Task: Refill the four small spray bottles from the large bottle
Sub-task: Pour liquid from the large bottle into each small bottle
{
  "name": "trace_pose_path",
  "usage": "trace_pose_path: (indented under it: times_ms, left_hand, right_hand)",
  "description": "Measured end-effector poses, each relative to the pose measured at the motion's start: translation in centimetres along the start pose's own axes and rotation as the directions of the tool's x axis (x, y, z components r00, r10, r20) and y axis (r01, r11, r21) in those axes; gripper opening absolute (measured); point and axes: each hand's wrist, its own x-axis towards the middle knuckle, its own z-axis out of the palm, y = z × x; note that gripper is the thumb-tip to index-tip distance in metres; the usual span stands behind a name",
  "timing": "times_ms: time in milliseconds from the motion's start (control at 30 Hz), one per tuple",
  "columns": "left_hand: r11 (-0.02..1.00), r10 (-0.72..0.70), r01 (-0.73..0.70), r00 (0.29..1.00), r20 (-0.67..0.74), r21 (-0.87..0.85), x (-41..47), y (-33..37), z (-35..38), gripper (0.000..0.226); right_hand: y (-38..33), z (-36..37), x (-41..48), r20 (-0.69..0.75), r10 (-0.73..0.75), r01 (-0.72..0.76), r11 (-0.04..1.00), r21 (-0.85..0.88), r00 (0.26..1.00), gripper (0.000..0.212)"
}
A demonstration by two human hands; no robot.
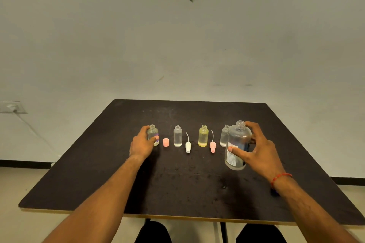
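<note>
4 small uncapped bottles stand upright in a row on the dark table: a clear one at far left (153, 134), a clear one (178, 136), a yellowish one (203, 136), and a clear one (224, 136) partly hidden behind the large bottle (237, 146). The large bottle is clear, labelled, open-necked and upright.

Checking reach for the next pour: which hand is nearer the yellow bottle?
Right. The right hand grips the large bottle, just right of the yellow bottle; the left hand sits farther left.
</note>
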Motion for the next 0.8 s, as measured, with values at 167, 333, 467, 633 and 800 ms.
trace_pose_path:
  times_ms: [167, 333, 467, 633, 800]
  left_hand:
    - [1.0, -0.009, 0.009, 1.0, -0.02, -0.014, -1.0, -0.2, -0.4, 0.066]
    - [0.999, 0.025, -0.033, 0.976, -0.215, -0.035, -3.5, 0.6, -1.5, 0.059]
    - [0.991, 0.082, -0.119, 0.884, -0.46, -0.053, -6.4, 2.3, -1.9, 0.034]
    - [0.961, 0.115, -0.233, 0.826, -0.552, -0.147, -9.0, 3.8, -1.2, 0.014]
    - [0.916, 0.232, -0.351, 0.858, -0.458, -0.194, -10.6, 5.3, 1.8, 0.008]
  right_hand:
    - [0.5, -0.4, -0.2, -0.012, 0.017, -0.017, 1.0, 0.016, 1.0, 0.082]
    - [1.4, -1.3, -0.6, -0.046, 0.057, -0.056, 0.998, 0.025, 0.997, 0.082]
    - [2.6, -2.1, -0.8, -0.083, 0.122, -0.12, 0.992, 0.026, 0.989, 0.083]
    - [4.7, -3.0, -0.8, -0.141, 0.2, -0.194, 0.979, 0.058, 0.97, 0.082]
    - [6.4, -3.7, -0.6, -0.195, 0.246, -0.238, 0.969, 0.064, 0.949, 0.08]
